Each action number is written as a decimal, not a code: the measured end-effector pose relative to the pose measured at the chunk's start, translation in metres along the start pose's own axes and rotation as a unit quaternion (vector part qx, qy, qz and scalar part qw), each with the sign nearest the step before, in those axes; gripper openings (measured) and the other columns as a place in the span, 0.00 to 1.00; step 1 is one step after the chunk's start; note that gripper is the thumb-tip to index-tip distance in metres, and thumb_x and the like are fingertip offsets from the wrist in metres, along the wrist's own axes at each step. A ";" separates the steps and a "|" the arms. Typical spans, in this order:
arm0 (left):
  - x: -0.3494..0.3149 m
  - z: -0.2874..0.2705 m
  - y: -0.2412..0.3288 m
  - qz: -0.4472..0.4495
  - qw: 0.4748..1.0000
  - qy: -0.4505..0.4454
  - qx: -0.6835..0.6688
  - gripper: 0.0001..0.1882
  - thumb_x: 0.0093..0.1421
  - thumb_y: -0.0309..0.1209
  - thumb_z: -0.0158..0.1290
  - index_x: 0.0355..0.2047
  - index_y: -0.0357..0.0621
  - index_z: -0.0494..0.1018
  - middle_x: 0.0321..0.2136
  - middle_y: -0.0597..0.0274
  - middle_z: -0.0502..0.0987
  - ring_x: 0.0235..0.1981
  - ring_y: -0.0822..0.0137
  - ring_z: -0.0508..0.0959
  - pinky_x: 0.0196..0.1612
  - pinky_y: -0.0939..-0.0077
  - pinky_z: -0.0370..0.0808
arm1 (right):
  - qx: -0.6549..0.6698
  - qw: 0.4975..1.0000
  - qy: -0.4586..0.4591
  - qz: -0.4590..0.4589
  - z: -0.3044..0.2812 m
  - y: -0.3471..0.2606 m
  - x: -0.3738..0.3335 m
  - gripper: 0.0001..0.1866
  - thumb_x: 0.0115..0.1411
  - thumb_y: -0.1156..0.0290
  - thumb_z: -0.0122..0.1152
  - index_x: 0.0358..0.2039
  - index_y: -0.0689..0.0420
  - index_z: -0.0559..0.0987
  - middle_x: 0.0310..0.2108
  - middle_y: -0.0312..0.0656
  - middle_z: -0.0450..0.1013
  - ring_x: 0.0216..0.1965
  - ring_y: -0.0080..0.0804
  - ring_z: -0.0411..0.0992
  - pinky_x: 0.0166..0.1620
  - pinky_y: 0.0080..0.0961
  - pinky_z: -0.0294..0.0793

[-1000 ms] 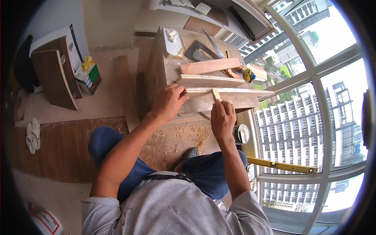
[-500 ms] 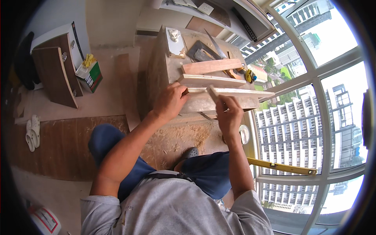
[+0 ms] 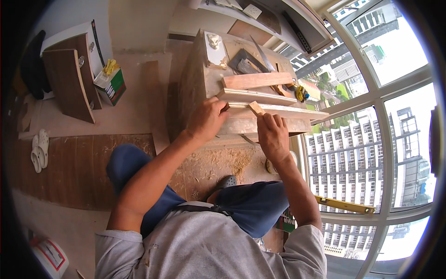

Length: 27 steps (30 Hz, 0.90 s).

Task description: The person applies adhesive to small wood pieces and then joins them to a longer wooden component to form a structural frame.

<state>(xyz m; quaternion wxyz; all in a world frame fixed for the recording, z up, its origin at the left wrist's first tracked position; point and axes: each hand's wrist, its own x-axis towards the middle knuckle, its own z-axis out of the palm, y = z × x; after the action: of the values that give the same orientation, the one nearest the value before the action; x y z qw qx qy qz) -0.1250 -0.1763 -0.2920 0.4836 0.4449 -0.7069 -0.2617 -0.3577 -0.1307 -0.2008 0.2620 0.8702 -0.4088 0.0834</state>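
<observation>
One board (image 3: 290, 109), just beyond right hand (image 3: 274, 136): left hand (image 3: 207, 117) apparently pinches its end; right hand grips a wood block (image 3: 256, 109).

left hand (image 3: 207, 117) grips long board (image 3: 290, 110) end; right hand (image 3: 273, 134) holds small wooden block (image 3: 255, 108)
</observation>
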 end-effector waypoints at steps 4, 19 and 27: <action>-0.001 -0.001 0.002 0.018 1.000 -0.021 0.009 0.09 0.60 0.29 0.66 0.37 0.36 0.80 0.35 0.48 0.79 0.40 0.45 0.80 0.45 0.55 0.77 | -0.001 0.999 -0.027 0.024 0.007 0.022 0.000 0.12 0.60 0.76 0.60 0.45 0.62 0.80 0.39 0.41 0.72 0.41 0.41 0.72 0.47 0.39 0.73; 0.003 0.006 0.006 0.037 0.999 0.001 0.026 0.10 0.62 0.31 0.66 0.36 0.36 0.80 0.35 0.48 0.80 0.41 0.46 0.80 0.45 0.55 0.77 | 0.114 0.926 0.105 0.344 0.020 0.033 -0.028 0.06 0.65 0.76 0.64 0.40 0.60 0.86 0.36 0.51 0.80 0.37 0.54 0.79 0.43 0.45 0.79; -0.002 0.000 0.003 0.020 1.000 -0.003 0.003 0.08 0.62 0.28 0.65 0.37 0.34 0.80 0.35 0.47 0.80 0.40 0.46 0.80 0.44 0.55 0.77 | 0.249 0.900 0.104 0.343 -0.003 -0.022 0.004 0.07 0.63 0.76 0.67 0.41 0.61 0.87 0.38 0.50 0.81 0.38 0.52 0.80 0.44 0.42 0.80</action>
<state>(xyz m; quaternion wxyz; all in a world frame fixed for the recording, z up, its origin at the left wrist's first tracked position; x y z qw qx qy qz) -0.1258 -0.1730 -0.2905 0.4852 0.4307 -0.7182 -0.2514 -0.3386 -0.1199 -0.2051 0.0332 0.6990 -0.6184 0.3575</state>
